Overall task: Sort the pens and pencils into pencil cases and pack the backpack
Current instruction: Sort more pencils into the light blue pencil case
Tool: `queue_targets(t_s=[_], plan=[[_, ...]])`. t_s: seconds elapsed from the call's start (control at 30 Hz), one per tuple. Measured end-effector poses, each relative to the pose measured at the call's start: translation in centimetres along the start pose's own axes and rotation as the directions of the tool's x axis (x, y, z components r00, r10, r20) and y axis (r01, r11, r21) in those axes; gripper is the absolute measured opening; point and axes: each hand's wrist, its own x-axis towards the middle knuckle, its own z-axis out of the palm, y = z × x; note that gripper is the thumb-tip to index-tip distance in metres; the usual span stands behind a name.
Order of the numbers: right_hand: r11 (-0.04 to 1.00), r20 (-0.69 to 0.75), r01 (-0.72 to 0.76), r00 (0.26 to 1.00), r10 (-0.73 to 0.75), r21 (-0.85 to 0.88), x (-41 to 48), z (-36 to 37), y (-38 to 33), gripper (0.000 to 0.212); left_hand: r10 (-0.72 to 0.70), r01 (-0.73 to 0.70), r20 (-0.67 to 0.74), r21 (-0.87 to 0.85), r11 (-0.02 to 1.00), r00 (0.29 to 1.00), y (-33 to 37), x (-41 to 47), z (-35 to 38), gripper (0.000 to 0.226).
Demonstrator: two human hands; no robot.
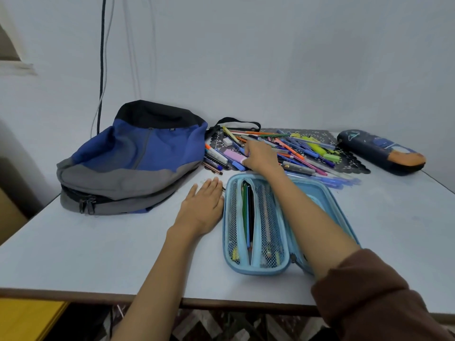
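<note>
Loose pile of coloured pens and pencils [302,151] on black lacy mat [354,166], tabletop's [98,254] far edge | right hand [261,157] palm-down on pile, grip cannot be told | left hand [204,205] flat, fingers straight, touching open light-blue mesh-pocket pencil case [317,193] near front edge | blue-grey fabric backpack [133,158] far-left | dark navy pencil case [381,151] far-right corner

Home study corner: table [98,254], backpack [133,163], scattered pens [295,148].
</note>
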Motion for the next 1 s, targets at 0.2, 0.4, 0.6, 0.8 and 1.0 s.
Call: queue_targets(t_s=[0.2,0.4,0.6,0.8,1.0], plan=[[0.786,-0.129,-0.020,0.984,0.126,0.618,-1.1,-3.9,-0.5,0.025,-0.003,0.003,-0.002,-0.014,1.000,1.000,0.1,0.0,0.0,0.053],[0.638,-0.030,0.037,0.999,-0.022,0.769,-3.7,-8.4,-2.0,0.017,-0.002,-0.001,-0.044,-0.075,0.997,0.999,-0.1,0.0,0.1,0.052],[0.609,0.197,-0.072,0.970,-0.141,0.790,-5.4,-9.4,-2.3,0.007,0.013,-0.022,-0.090,-0.093,0.995,0.996,-0.2,-0.1,0.3,0.050],[0.681,0.302,-0.106,0.937,-0.176,0.725,-6.7,-8.6,-2.0,0.008,0.003,-0.011,-0.073,-0.108,0.994,0.997,-0.2,-0.1,0.1,0.050],[0.764,0.236,-0.065,0.965,-0.116,0.642,-6.9,-7.6,-1.9,0.012,0.002,-0.011,-0.080,-0.115,0.993,0.997,-0.1,0.0,0.1,0.050]])
